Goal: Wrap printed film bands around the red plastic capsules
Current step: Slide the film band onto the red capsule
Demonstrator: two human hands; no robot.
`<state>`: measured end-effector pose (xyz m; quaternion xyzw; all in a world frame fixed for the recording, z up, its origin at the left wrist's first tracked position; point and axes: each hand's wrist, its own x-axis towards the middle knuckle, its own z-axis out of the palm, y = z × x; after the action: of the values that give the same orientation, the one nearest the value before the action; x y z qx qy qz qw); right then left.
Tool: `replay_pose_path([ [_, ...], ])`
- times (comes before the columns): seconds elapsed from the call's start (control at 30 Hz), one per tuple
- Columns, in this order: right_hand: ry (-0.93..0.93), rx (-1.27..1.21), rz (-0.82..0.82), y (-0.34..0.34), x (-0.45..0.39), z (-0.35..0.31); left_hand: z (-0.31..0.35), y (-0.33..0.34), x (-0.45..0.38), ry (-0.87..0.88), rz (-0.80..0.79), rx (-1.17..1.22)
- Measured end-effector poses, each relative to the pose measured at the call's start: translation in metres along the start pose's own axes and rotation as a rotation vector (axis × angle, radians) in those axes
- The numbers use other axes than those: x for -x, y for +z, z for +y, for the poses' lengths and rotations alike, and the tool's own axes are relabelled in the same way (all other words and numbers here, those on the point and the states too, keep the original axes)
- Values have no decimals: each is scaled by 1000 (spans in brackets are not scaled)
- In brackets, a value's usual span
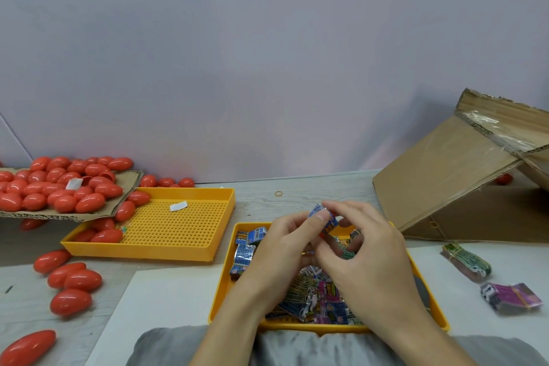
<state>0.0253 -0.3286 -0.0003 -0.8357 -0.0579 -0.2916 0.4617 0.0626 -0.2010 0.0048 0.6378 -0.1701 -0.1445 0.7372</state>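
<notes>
Bare forearms without sleeves; grey clothing covers the lap below.

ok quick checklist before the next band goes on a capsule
1. Band in hand: ok, left hand and right hand pinch a blue printed band.
2. Capsule inside the band: cannot tell, fingers hide it.
3. Band supply: ok, the near yellow tray holds loose bands.
4. Capsule supply: ok, red capsules lie on the table at left.
5. Far yellow tray: ok, mostly bare.
</notes>
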Motion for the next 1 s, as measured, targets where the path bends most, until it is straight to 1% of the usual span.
replay_pose_path([
  [0.13, -7, -4, 6, -1, 1, -1, -1, 1, -1, -9, 23, -24],
  [0.3, -12, 1, 9, -1, 1, -1, -2, 0, -1, -16, 9, -24],
  [0.5, -12, -11, -21, -1, -1, -1, -2, 0, -1, -51, 24, -26],
  [0.77, -6, -38, -52, 0, -1, 0, -1, 0, 0, -33, 41, -23],
  [0.9, -9, 4, 7, 0, -2, 0, 1, 3, 0, -31, 11, -15],
  [1.0, -9, 35, 4, 0, -2, 0, 2, 3, -1, -37, 52, 37],
])
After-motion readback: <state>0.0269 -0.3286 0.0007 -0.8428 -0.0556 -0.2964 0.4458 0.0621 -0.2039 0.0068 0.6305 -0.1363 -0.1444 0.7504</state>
